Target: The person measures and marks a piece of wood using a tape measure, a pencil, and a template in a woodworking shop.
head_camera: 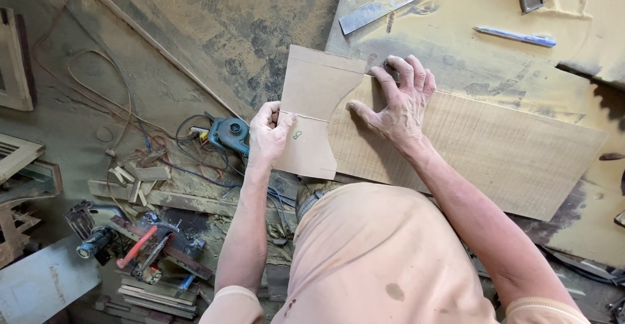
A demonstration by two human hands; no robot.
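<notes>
A wooden board (495, 148) lies across the dusty yellow workbench (456, 37), its left end hanging past the bench edge. A thin brown template (312, 89) with a curved right edge rests on that left end. My left hand (268, 132) pinches the template's left edge, thumb and fingers closed on it. My right hand (398, 99) lies flat with fingers spread, pressing on the board and the template's upper right corner.
On the bench lie a steel ruler (397, 0) and a blue pen (515, 37). Below on the sawdust-covered floor sit a blue power tool (229, 133) with cables, a grey and red power tool (133, 242), wood offcuts and a long thin stick (163, 50).
</notes>
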